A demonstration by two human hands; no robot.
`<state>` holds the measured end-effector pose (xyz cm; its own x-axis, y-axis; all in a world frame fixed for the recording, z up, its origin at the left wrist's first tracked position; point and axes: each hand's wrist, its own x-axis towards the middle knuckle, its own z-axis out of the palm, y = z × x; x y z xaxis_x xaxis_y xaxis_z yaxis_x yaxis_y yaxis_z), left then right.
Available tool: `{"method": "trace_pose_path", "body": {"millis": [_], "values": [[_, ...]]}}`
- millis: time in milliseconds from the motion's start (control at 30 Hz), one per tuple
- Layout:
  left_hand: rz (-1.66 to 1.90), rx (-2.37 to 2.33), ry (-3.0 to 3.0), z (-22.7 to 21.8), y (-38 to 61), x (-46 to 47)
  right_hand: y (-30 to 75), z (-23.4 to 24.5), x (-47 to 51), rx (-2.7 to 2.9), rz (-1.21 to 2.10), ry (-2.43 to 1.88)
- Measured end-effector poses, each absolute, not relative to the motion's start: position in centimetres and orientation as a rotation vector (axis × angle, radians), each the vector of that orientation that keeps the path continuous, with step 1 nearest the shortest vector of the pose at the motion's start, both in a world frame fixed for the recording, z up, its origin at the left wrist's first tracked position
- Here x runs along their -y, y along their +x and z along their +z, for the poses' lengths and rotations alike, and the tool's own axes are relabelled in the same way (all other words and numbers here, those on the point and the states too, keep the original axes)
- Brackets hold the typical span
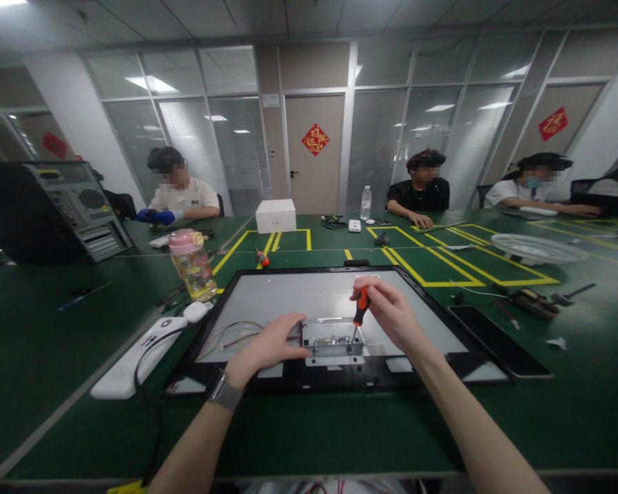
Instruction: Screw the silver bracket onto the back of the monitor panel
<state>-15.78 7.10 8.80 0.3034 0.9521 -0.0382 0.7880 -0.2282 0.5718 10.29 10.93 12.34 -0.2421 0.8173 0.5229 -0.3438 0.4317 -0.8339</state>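
A display panel (283,291) with a black frame lies face down or flat before me, its grey surface upward. On it sits a metal bracket (332,350) carrying a small circuit board (329,340). My left hand (268,345) grips the bracket's left end, thumb and fingers at opposite edges. Above the bracket's right part, my right hand (391,312) holds an orange and black screwdriver (361,309) nearly upright, its tip down at the bracket. Whether the tip sits in a screw is too small to tell. Thin wires (231,331) run left of the bracket.
Left of the panel are a white power strip (141,360), a pink-lidded bottle (191,267) and a computer case (46,213). A black phone (499,339) lies on the right. Beyond are a white box (276,216), a water bottle (365,203) and several seated people.
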Motion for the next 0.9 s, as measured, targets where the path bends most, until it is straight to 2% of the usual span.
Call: {"method": "trace_pose_path", "body": {"millis": [100,367,700,900], "values": [[0.434,-1.545,2.076,8.69,-15.86,-7.16,10.36,12.03,-11.17,1.417,1.103,-0.475],[0.446,-1.541,2.085,8.59,-15.83,-7.21,10.26,12.36,-10.79,1.384,1.333,-0.386],[0.430,-1.548,2.074,8.61,-15.90,-7.19,10.51,11.81,-11.31,1.522,0.922,-0.571],[0.447,-1.540,2.080,8.63,-15.84,-7.19,10.52,11.98,-11.08,1.525,1.051,-0.522]]}}
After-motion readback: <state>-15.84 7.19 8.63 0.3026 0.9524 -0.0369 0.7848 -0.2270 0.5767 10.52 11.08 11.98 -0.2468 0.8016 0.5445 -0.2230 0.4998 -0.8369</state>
